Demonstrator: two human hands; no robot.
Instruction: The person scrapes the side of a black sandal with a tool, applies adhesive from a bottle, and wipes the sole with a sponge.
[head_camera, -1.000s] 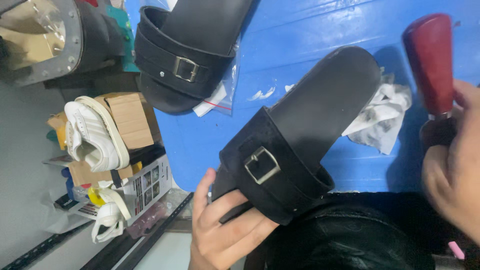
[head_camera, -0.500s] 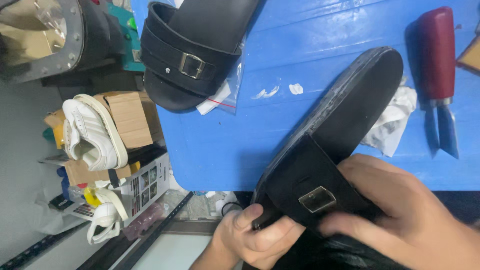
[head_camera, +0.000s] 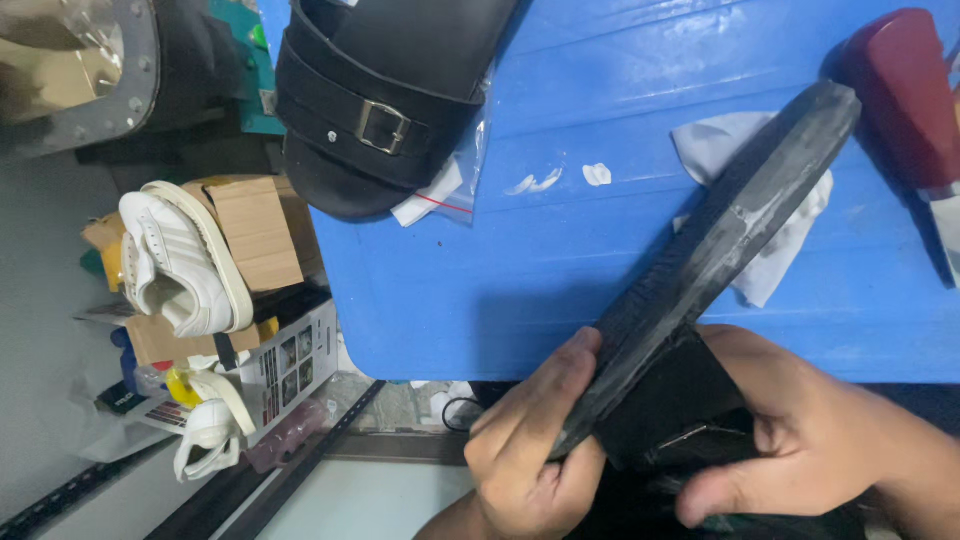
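While both hands, left (head_camera: 530, 450) and right (head_camera: 800, 450), grip a black sandal (head_camera: 720, 260) turned on edge, its toe reaches over the blue counter (head_camera: 560, 270) beside a white cloth (head_camera: 790, 240).

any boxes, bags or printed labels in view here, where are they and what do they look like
Brown cardboard box: left of the blue table, plain, a white sneaker leaning on it.
Printed box: below the brown one, white with small dark pictures.
Clear plastic bag: on the table under the black sandal, with a white slip and a thin red line.
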